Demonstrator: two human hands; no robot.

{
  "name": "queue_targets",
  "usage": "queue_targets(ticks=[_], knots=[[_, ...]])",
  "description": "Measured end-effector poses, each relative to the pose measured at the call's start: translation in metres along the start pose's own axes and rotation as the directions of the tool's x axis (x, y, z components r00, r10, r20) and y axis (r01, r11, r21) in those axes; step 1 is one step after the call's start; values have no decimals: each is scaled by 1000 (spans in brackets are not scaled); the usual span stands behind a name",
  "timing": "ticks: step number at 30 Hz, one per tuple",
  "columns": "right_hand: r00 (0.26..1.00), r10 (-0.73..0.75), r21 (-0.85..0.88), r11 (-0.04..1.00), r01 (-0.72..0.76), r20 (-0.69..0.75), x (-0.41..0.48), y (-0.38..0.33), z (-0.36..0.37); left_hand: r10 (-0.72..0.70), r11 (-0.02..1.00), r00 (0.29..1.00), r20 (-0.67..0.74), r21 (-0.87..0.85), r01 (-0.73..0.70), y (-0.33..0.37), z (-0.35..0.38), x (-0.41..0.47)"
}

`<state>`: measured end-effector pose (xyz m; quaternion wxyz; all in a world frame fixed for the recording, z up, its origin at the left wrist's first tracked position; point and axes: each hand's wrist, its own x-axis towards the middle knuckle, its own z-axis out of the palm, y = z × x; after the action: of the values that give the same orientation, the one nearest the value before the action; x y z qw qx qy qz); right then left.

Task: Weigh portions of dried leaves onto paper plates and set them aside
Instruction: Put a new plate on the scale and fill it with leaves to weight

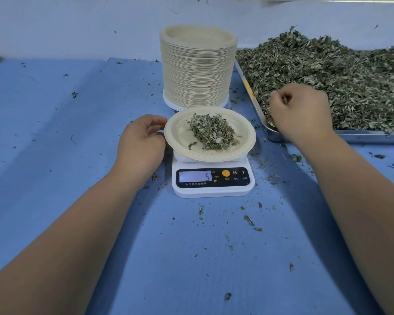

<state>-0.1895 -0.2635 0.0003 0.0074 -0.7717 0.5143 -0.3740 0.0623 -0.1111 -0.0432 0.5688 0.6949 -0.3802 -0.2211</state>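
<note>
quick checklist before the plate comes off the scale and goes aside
1. Round beige paper plate sits centred on the white digital kitchen scale: ok.
2. Scale display readable: ok, it shows 5; whether that is the target portion, cannot tell.
3. Pile of dried green leaves lies within the plate rim: ok.
4. Left hand at the plate's left edge, fingers at the rim: ok; firm grip, cannot tell.
5. Right hand clear of the plate: ok, it is at the corner of the metal tray; whether it holds leaves, cannot tell.
6. Blue table has open room to the left: ok.
</note>
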Motion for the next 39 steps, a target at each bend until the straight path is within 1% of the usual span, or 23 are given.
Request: queue_targets(ticks=[3, 7, 12, 18, 24, 29, 35, 39], knots=[[1000, 1, -4, 1000, -1, 8, -2, 2, 0, -1, 1000, 1000, 6, -5, 1, 0, -1, 0], [999, 15, 51, 999, -13, -39, -1, 1, -1, 4, 1000, 1000, 9, -12, -4, 0, -1, 0], [1000, -1, 39, 999, 1, -5, -3, 0, 1, 6, 1000, 1000, 12, -18, -6, 1, -1, -1], [999, 30, 86, 996, -27, -40, 4, -4, -2, 1, 1000, 1000, 8, -9, 0, 3, -1, -3], [999, 28, 52, 998, -30, 41, 0, 0, 3, -12, 1000, 1000, 13, -11, 12, 4, -1, -4], [999, 43, 86, 995, -45, 17, 3, -7, -4, -16, 1000, 1000, 19, -13, 16, 4, -2, -2], [995, -32, 195, 980, 50, -99, 12, -46, -29, -47, 998, 999, 17, -51, 47, 5, -4, -4], [981, -175, 263, 945, 192, -87, -2, -93, -26, -59, 997, 998, 29, -38, 60, 5, -3, -4]])
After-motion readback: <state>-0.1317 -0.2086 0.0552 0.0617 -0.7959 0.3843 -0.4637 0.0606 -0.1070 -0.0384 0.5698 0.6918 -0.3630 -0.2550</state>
